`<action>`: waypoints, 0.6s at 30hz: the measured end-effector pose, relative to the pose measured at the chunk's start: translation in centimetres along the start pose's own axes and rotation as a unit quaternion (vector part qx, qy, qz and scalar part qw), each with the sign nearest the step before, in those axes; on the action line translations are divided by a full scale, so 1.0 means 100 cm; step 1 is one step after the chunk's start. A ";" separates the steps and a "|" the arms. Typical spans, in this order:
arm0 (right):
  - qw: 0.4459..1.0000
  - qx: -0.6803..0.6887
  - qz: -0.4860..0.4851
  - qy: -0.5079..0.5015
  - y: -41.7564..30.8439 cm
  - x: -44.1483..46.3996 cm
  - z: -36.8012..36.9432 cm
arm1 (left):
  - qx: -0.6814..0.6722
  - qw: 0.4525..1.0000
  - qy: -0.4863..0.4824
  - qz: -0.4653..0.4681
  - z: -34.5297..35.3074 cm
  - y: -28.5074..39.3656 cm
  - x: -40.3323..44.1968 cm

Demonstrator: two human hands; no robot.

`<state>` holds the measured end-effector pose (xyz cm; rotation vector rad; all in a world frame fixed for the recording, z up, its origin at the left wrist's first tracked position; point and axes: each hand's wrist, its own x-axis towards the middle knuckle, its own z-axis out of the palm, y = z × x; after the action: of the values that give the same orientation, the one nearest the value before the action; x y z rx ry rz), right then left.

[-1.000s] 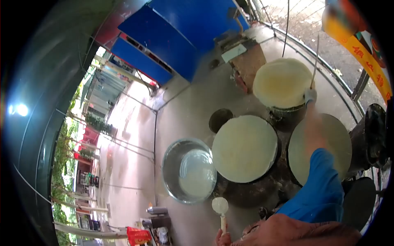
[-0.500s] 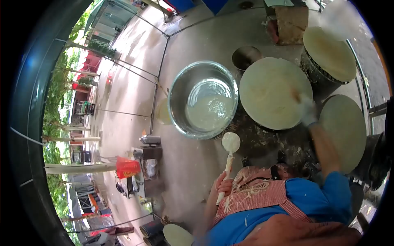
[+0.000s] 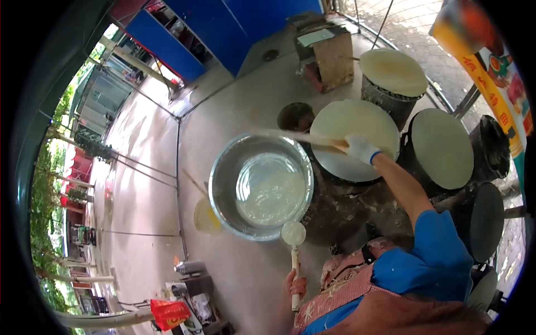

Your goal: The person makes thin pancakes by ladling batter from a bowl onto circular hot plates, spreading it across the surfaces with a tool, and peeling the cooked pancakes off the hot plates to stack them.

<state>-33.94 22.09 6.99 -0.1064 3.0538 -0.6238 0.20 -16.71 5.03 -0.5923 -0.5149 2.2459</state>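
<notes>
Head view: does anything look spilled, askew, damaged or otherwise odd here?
Yes, some mess. Pale streaks, probably batter, mark the apron, and the floor between the basin and the griddles is dark and blotchy, unlike the plain grey around it. Nothing looks clearly tipped or broken.

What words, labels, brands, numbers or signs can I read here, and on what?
Yellow banner: a row of characters, tilted and too small to read surely.
Red bag: a yellow mark, too small to read.
Apron: nothing legible.
Basin and ladle: no lettering visible.
No text can be quoted with confidence.
</notes>
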 end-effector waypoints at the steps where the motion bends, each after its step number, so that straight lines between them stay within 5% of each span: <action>1: 0.998 0.028 0.028 0.042 0.000 0.008 -0.027 | 0.011 1.000 -0.012 -0.010 -0.005 0.007 -0.002; 3: 0.986 0.067 -0.073 0.130 0.034 0.044 -0.073 | 0.135 0.985 0.085 0.067 0.000 0.008 0.001; 4: 0.996 0.040 -0.027 0.080 0.042 0.064 -0.103 | 0.238 0.950 0.176 0.103 0.007 0.005 0.007; 5: 0.999 0.013 0.019 0.029 0.049 0.081 -0.135 | 0.400 0.843 0.320 0.165 0.029 -0.013 0.019; 7: 0.997 0.062 0.022 0.038 0.060 0.105 -0.194 | 0.560 0.692 0.408 0.201 0.040 -0.020 0.036; 8: 0.994 0.098 0.034 0.044 0.067 0.116 -0.219 | 0.583 0.700 0.372 0.181 0.032 -0.011 0.038; 10: 0.991 0.111 0.038 0.059 0.082 0.139 -0.271 | 0.408 0.873 0.226 0.145 0.005 -0.002 0.055; 11: 0.993 0.089 0.031 0.068 0.093 0.153 -0.295 | 0.179 0.972 0.101 0.117 -0.012 -0.003 0.067; 13: 0.978 0.135 0.041 0.155 0.135 0.182 -0.333 | -0.071 0.993 -0.026 0.090 -0.009 -0.023 0.098; 18: 0.898 0.319 0.097 0.289 0.279 0.191 -0.383 | -0.033 0.994 0.002 0.100 0.026 -0.060 0.157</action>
<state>-56.15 61.31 31.10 0.4696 3.0753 -1.8727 -7.53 -1.68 6.24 -0.7105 -0.5512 2.4228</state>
